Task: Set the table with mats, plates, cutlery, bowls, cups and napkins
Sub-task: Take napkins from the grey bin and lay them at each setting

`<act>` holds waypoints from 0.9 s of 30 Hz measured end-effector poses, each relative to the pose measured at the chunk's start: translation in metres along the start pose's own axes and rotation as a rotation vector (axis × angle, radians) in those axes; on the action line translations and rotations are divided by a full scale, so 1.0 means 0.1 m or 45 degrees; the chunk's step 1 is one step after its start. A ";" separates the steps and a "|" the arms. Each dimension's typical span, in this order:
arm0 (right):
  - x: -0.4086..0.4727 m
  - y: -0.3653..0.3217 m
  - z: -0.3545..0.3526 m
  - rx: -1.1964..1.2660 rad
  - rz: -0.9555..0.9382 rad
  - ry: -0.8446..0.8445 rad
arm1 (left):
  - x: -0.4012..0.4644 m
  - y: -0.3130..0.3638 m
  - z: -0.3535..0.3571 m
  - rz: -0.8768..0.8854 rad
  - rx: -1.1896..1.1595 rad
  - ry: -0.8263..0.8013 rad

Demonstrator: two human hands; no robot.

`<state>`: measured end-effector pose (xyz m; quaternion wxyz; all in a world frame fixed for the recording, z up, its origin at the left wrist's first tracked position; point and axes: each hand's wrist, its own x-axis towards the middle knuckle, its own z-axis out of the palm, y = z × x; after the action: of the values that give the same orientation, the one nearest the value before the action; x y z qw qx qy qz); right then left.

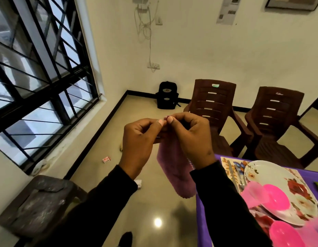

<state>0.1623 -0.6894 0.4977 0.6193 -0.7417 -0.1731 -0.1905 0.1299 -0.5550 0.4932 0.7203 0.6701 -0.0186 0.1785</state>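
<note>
purple table (204, 220) holds mat, plate (272, 177), pink bowls; napkin (174, 168) outstanding, pinched below left hand (136, 139) and right hand (192, 138).

A purple table (204, 220) (only its corner shows) carries a floral mat (229, 168) directly.

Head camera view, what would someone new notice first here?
First, the two hands, left hand and right hand, pinching the top of a purple napkin in mid-air at centre frame. Next, the bright pink bowls on a floral plate at lower right.
</note>
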 end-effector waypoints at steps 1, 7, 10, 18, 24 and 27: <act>0.05 0.04 0.05 -0.002 0.022 -0.029 | 0.09 -0.07 -0.07 0.080 0.112 0.032; 0.58 0.40 0.41 -0.048 0.147 -0.282 | 0.89 -0.50 -0.46 0.220 0.314 -0.244; 0.82 0.59 0.56 -0.075 0.212 -0.291 | 1.32 -0.70 -0.68 0.131 0.223 -0.419; 1.13 1.12 0.56 -0.248 0.284 0.173 | 2.24 -1.33 -0.80 -0.018 0.378 -0.863; 1.25 1.50 0.12 -0.438 0.320 0.589 | 2.81 -1.70 -0.20 -0.033 0.181 -0.641; 1.31 1.64 -0.13 -0.482 0.320 0.692 | 3.02 -1.75 0.28 0.006 0.129 -0.569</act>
<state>0.3560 -0.7280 0.4256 0.5128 -0.7812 0.1289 -0.3320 0.4673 -0.5190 0.4090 0.6632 0.7282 -0.1704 0.0280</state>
